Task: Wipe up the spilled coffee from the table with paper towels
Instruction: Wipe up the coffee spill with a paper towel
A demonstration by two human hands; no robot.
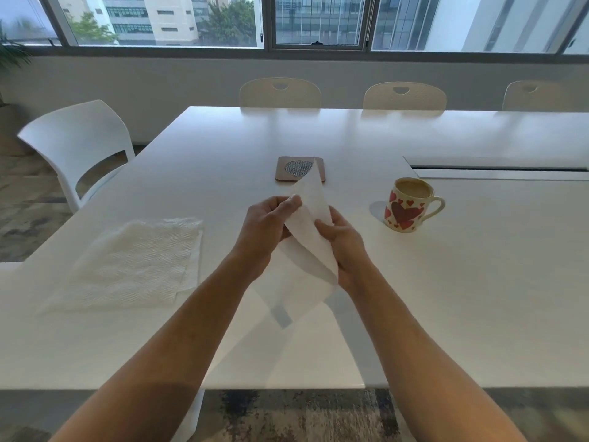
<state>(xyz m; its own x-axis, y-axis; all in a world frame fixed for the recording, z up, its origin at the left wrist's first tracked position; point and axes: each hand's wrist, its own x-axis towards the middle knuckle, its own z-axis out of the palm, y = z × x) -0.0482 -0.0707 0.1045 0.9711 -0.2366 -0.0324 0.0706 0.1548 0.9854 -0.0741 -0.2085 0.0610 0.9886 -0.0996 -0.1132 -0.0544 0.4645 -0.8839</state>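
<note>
White table (414, 282): both hands (267, 228) (344, 244) grip paper towel (310, 231), no legible txt.

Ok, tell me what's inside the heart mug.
The mug holds light brown coffee, filled close to the rim. The liquid hides the bottom, so anything beneath the surface cannot be seen.

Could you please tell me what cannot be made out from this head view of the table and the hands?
- Spilled coffee: none can be made out on the table; the held paper towel and both forearms cover part of it.
- Coaster: its right part is hidden by the towel's raised corner.
- Left hand and right hand: some fingertips are hidden behind the towel.
- Mug: its far side faces away.
- Stack of paper towels: sheet count too fine to tell.
</note>
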